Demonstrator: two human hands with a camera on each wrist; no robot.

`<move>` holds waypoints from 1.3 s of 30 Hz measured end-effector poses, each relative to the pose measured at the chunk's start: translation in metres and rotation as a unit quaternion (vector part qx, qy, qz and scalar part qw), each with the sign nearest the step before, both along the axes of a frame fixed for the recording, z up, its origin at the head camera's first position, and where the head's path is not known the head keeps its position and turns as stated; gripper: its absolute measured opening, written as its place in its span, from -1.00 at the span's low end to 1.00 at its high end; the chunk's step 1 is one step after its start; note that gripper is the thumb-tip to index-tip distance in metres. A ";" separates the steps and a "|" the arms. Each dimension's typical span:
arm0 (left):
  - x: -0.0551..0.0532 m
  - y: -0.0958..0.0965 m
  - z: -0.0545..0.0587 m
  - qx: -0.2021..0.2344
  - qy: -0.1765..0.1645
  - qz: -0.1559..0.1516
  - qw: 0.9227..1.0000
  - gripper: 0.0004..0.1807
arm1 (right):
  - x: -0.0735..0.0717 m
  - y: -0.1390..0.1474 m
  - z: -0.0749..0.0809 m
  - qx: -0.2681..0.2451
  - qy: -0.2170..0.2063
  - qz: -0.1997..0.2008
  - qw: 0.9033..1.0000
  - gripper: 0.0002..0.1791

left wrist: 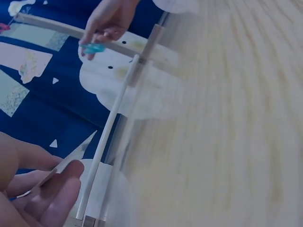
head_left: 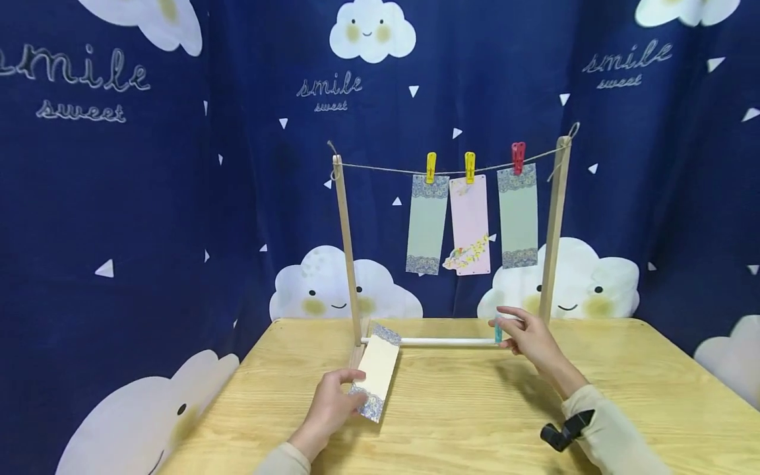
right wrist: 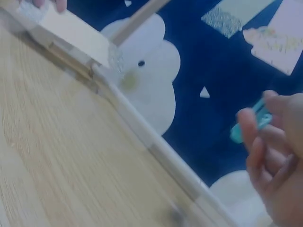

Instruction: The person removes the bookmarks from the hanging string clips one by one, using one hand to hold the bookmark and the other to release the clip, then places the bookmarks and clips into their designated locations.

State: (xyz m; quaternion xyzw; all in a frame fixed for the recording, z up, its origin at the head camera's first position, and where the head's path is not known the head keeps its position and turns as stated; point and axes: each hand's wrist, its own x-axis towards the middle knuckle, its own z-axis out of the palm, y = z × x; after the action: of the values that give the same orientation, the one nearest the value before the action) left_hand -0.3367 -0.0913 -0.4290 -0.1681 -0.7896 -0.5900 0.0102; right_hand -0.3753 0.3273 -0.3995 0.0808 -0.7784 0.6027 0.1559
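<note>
A cream paper card (head_left: 379,368) with blue lace-patterned ends is pinched by its lower left edge in my left hand (head_left: 332,404), tilted in front of the left post. Seen almost edge-on, the same card (left wrist: 71,158) sits between thumb and fingers in the left wrist view. My right hand (head_left: 530,340) pinches a teal clothespin (head_left: 498,331) near the right end of the white rod. In the right wrist view the clothespin (right wrist: 255,122) lies between thumb and fingertips. Above, a string (head_left: 380,169) carries a green card (head_left: 427,224), a pink card (head_left: 470,224) and another green card (head_left: 518,218).
Yellow clothespins (head_left: 431,167) hold the left and middle cards, a red clothespin (head_left: 518,158) the right one. The string runs between a left wooden post (head_left: 347,244) and a right wooden post (head_left: 555,224), joined low by a white rod (head_left: 448,342) over the wooden table (head_left: 451,409).
</note>
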 end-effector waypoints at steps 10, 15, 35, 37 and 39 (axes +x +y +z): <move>-0.004 0.002 0.006 -0.150 0.036 0.028 0.988 -0.63 | -0.006 0.013 -0.023 0.110 -0.024 -0.038 0.993 -0.60; -0.010 0.000 0.013 -0.196 0.062 0.022 0.978 -0.62 | -0.013 0.020 -0.027 0.169 0.005 -0.063 0.984 -0.66; -0.003 -0.007 0.003 -0.272 0.100 -0.008 0.957 -0.62 | -0.021 0.010 -0.059 0.318 0.073 -0.094 0.941 -0.71; -0.003 -0.008 0.002 -0.275 0.103 -0.007 0.956 -0.62 | -0.021 0.009 -0.060 0.321 0.075 -0.097 0.939 -0.71; -0.002 -0.008 0.001 -0.279 0.105 -0.007 0.955 -0.62 | -0.020 0.009 -0.061 0.325 0.076 -0.099 0.937 -0.72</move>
State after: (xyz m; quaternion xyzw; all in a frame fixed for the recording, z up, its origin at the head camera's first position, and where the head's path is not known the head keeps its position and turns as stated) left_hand -0.3385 -0.0993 -0.4282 -0.2312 -0.9159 -0.3256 0.0416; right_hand -0.3952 0.3359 -0.4607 0.0954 -0.9216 0.2904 0.2391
